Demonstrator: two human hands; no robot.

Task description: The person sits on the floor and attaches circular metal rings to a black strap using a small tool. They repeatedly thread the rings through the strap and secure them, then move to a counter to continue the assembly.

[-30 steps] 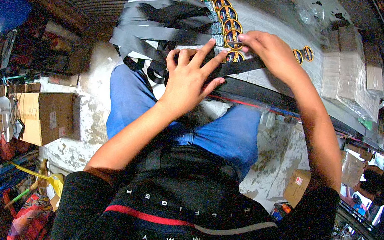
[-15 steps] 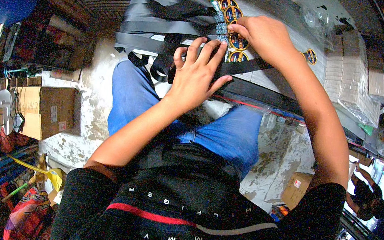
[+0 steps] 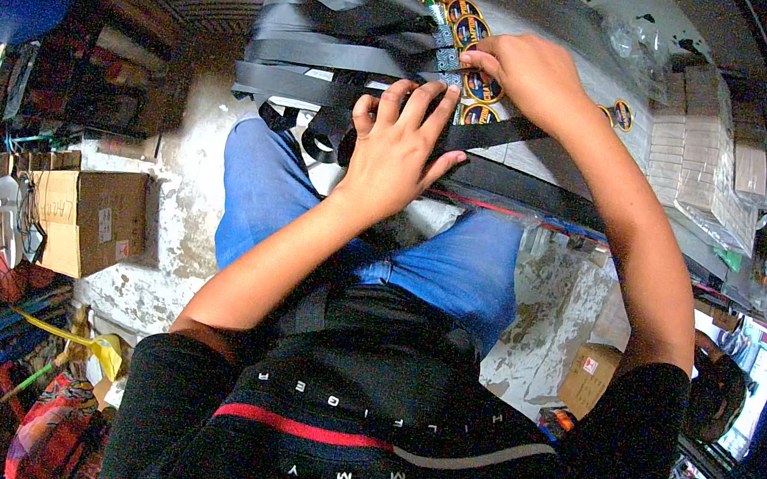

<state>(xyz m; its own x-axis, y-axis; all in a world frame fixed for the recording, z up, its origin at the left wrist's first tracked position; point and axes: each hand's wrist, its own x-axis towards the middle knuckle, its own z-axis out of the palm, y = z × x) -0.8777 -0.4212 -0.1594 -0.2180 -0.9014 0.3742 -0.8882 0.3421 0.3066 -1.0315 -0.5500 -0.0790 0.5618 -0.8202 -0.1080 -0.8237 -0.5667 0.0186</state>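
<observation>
Several round medals (image 3: 477, 115) with gold rims and dark centres lie in an overlapping row on the grey table. Black ribbons (image 3: 323, 54) run from them to the left, with patterned blue-grey pieces (image 3: 444, 35) where ribbons and medals meet. My left hand (image 3: 398, 153) rests palm down at the near ribbons, fingers bent and apart, thumb out to the right; its fingertips touch the patterned end nearest me. My right hand (image 3: 530, 79) reaches in from the right, thumb and fingers pinched beside the row. What lies in that pinch is hidden.
One medal (image 3: 620, 114) lies apart, past my right wrist. Stacked plastic-wrapped white boxes (image 3: 706, 162) stand along the table's right side. Below left are a cardboard box (image 3: 92, 221) and a yellow dustpan-like thing (image 3: 106, 356). Another person (image 3: 717, 392) is far right.
Both hands keep nearly the same place and pose over the medals. The whole view has shifted slightly. At far right, the other person's posture has changed.
</observation>
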